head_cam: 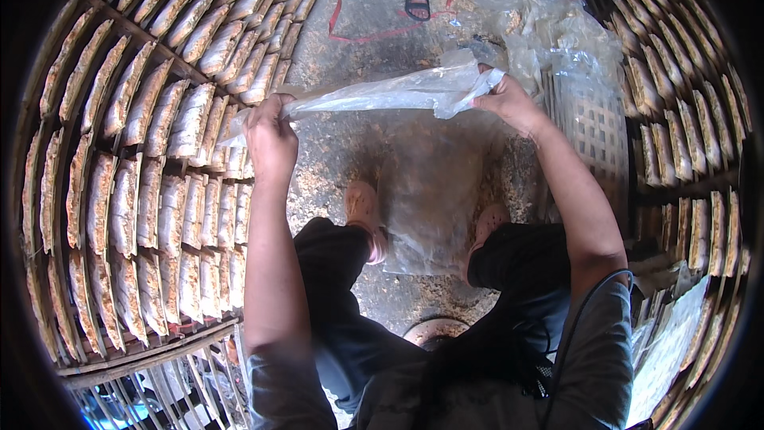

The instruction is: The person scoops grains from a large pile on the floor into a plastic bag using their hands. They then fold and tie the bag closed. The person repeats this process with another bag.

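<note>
A translucent plastic sheet (382, 93) is stretched between my two hands, gathered into a narrow band. My left hand (271, 134) pinches its left end, with a loose corner poking out past the fingers, close to the slabs on the left rack. At the other end, my right hand (507, 98) grips a bunched, crumpled part between thumb and fingers. Below, between my pink clogs (362, 206), another clear plastic film (424, 245) shows against the floor; its upper part is blurred, and I cannot tell whether it joins the held sheet.
Slatted racks on the left hold rows of whitish slabs (191, 119) with crumbly orange-brown edges; similar slabs (680, 149) line the right. Crumpled plastic sheets (555, 42) drape over a lattice-sided crate (597, 125). Ahead, another person's sandalled foot (417, 6) rests near red strapping (364, 39).
</note>
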Available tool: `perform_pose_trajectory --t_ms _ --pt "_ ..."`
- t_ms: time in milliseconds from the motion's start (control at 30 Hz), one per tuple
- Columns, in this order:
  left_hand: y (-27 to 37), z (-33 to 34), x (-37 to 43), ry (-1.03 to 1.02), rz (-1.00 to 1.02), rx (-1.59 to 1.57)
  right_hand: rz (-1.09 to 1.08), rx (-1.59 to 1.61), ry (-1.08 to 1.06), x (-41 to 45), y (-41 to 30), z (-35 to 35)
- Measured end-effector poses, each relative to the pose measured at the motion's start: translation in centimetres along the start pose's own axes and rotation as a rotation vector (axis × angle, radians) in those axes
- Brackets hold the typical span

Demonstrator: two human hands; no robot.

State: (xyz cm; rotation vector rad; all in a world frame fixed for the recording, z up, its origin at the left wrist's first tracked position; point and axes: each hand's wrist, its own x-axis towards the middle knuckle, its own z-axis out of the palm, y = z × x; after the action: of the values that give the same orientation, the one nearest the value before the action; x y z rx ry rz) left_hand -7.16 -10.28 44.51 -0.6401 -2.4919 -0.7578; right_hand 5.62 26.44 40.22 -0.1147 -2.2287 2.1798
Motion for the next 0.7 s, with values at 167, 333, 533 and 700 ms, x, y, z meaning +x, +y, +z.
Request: perform_pose_trajectory --t_ms 167,333,533,700 --pt "0.9 -0.7 0.1 0.009 0.021 0.045 0.047 -0.112 -0.070 0.0 -0.5 -0.5" --pt "1.5 -0.7 -0.2 -0.008 0.200 0.119 -0.022 -0.181 0.110 -0.1 -3.6 0.5" --pt "3.5 -0.1 -0.3 -0.045 0.331 0.154 -0.261 -0.756 -0.311 1.9 -4.4 6.9" --pt "4.2 0.3 -0.3 -0.081 0.323 0.176 -0.111 -0.741 -0.430 2.9 -1.2 8.4"
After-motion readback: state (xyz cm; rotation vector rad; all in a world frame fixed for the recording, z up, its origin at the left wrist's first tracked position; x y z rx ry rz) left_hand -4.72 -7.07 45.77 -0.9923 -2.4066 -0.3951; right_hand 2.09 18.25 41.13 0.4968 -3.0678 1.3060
